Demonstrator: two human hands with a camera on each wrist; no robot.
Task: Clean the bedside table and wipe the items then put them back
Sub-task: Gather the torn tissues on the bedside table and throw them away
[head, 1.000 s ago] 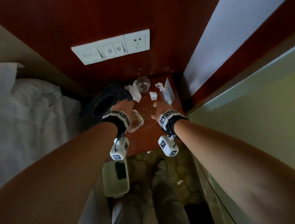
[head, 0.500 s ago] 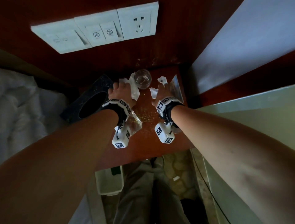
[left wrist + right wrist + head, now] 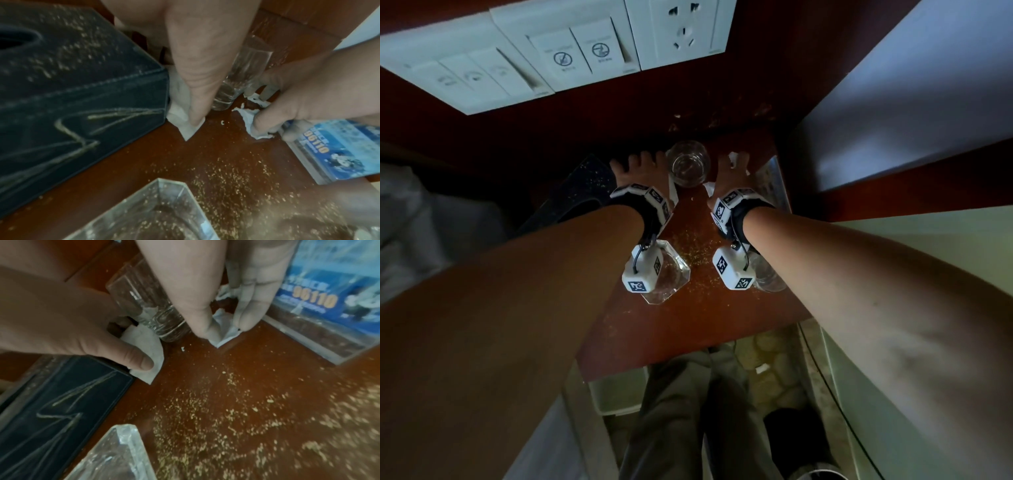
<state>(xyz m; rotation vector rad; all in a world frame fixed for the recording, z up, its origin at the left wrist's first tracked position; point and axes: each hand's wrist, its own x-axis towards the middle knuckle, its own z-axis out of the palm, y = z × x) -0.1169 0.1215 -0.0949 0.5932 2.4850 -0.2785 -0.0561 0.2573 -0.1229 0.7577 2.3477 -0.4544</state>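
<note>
We have reached from the near crumbs to the far end of the surface (image 3: 698, 318). Left hand (image 3: 642, 174) pinches a paper scrap (image 3: 185, 128) left of the glass (image 3: 688, 164); right hand (image 3: 732, 174) pinches another (image 3: 224, 334) on its right. Clearing litter precedes wiping.

Light: we see a dim head view, wall brighter at right | Blur: wrist views soft | Distortion: wide-angle bending at edges
</note>
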